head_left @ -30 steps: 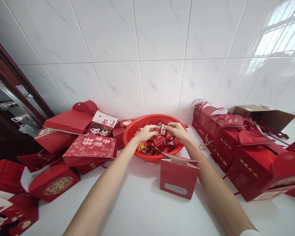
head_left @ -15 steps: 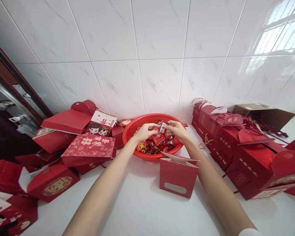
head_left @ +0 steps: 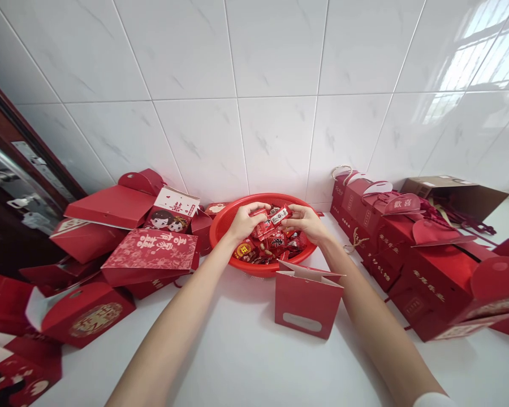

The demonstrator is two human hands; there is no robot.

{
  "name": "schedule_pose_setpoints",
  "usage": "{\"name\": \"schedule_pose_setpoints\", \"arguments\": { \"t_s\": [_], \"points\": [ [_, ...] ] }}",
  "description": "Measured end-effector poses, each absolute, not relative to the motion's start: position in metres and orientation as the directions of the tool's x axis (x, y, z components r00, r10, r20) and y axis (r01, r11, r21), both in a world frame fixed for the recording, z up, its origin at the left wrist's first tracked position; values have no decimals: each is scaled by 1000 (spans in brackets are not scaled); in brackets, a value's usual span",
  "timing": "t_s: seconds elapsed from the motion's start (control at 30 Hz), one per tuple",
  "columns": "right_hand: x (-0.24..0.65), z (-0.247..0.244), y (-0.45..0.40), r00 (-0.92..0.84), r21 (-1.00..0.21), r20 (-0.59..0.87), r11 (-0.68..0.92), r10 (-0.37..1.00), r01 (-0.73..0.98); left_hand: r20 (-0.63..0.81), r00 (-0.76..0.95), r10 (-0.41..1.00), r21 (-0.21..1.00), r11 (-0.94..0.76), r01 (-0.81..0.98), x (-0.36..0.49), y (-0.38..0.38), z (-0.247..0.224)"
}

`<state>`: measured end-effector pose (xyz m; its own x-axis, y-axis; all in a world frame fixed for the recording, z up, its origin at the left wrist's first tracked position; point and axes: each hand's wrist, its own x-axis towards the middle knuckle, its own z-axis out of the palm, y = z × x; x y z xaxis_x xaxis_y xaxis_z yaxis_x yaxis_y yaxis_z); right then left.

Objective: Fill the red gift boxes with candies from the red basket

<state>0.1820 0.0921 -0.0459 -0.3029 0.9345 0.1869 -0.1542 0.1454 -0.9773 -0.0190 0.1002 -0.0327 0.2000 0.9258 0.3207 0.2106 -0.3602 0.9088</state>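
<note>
Over a red plastic basket full of wrapped sweets, both my hands are close together. My left hand pinches a red wrapped packet between thumb and fingers. With its fingers closed, my right hand grips the end of a small packet with a white label, which lies slantwise against the red one. Just in front of the basket stands a red paper gift bag, upright, its top open and a pale oval window low on its front.
Red gift boxes are piled on the left of the white table. A row of red boxes with handles runs along the right, beside a brown carton. A tiled wall closes off the back.
The white-labelled packet has turned from nearly upright to a flatter slant between my hands. The red packet has come up nearer my left fingers. The bag stays in place.
</note>
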Motion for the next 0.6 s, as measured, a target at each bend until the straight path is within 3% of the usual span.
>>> {"name": "schedule_pose_setpoints", "arguments": {
  "t_s": [0.6],
  "points": [
    [184, -42, 89, -371, -973, 221, 177, 902, -150, 333, 176, 927, 920, -360, 155, -19, 99, -30]
  ]
}}
